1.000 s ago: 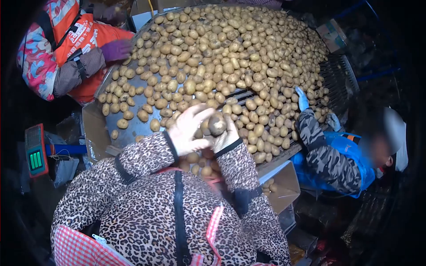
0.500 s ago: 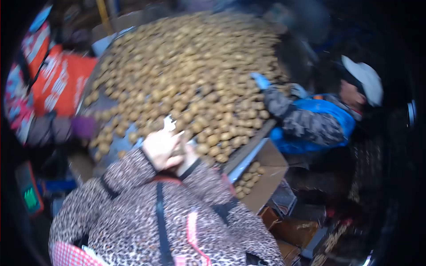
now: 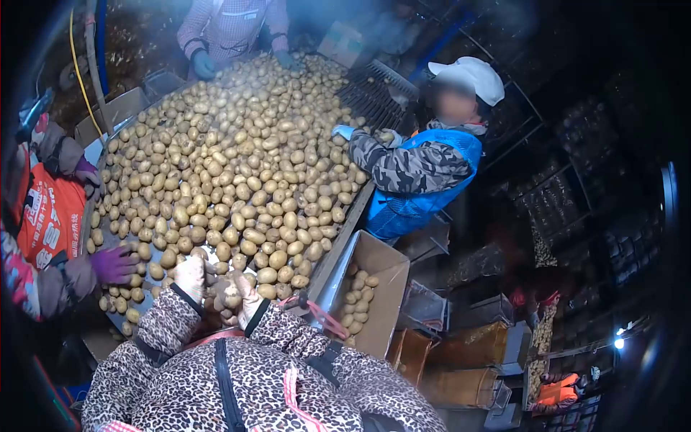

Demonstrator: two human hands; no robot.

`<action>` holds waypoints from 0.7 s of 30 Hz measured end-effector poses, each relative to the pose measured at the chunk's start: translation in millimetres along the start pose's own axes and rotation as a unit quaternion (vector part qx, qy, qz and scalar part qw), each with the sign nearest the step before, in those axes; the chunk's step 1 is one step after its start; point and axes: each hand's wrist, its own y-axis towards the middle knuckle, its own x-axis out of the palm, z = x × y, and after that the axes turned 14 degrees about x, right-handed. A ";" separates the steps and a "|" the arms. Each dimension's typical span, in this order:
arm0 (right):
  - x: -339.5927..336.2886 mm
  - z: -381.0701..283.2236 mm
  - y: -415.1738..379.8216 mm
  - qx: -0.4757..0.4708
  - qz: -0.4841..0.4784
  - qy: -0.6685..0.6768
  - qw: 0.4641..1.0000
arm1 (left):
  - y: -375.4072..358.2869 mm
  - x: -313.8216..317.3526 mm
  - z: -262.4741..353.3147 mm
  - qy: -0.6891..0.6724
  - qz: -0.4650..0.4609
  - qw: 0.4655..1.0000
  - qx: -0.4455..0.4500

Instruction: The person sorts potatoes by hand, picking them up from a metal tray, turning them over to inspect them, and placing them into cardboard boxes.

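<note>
My left hand (image 3: pixel 190 276), pale with darker, dirty-looking fingers, is at the near edge of a table heaped with potatoes (image 3: pixel 237 165). Its fingers curl down toward the potatoes, and their tips are hidden. Close by on the right, my right hand (image 3: pixel 249 297) bends around a brownish, round potato (image 3: pixel 229 294) in front of my chest. Both wrists come out of leopard-print sleeves with dark cuffs. Loose potatoes lie directly beyond both hands.
A purple-gloved hand (image 3: pixel 115 265) of a person at left reaches to the table. At right, a person in a blue vest (image 3: pixel 425 191) touches potatoes; another person (image 3: pixel 234 29) stands at the far side. A cardboard box (image 3: pixel 385 288) holding potatoes stands by the table's right edge.
The view has turned and sharpened from blur. My hands, close together before, are now slightly apart at the near edge. The purple-gloved hand shows clearly, and the far-side person has come into view.
</note>
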 end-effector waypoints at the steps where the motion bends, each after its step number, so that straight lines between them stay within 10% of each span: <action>1: -0.9 -9.9 -4.2 0.019 -0.011 0.005 1.000 | 6.1 -1.5 0.4 0.041 -0.020 0.998 -0.052; 6: -26.3 -26.9 10.3 -0.032 -0.106 0.039 0.993 | 1.2 -8.0 -8.3 -0.040 -0.251 0.963 0.086; 8: -7.5 -28.4 -8.7 -0.097 -0.067 -0.097 0.988 | -16.8 0.3 13.5 0.271 -0.285 0.833 0.388; 10: 8.4 -19.7 -15.8 0.007 0.033 -0.073 0.997 | -27.4 6.1 17.1 0.269 -0.329 0.865 0.265; 14: -0.8 -12.1 0.1 0.028 0.092 -0.010 0.995 | -38.2 7.4 17.2 0.469 -0.281 0.716 0.434; 21: 0.6 -2.8 -2.3 0.025 0.061 0.050 0.997 | -57.0 28.5 53.6 0.515 -0.314 0.758 0.248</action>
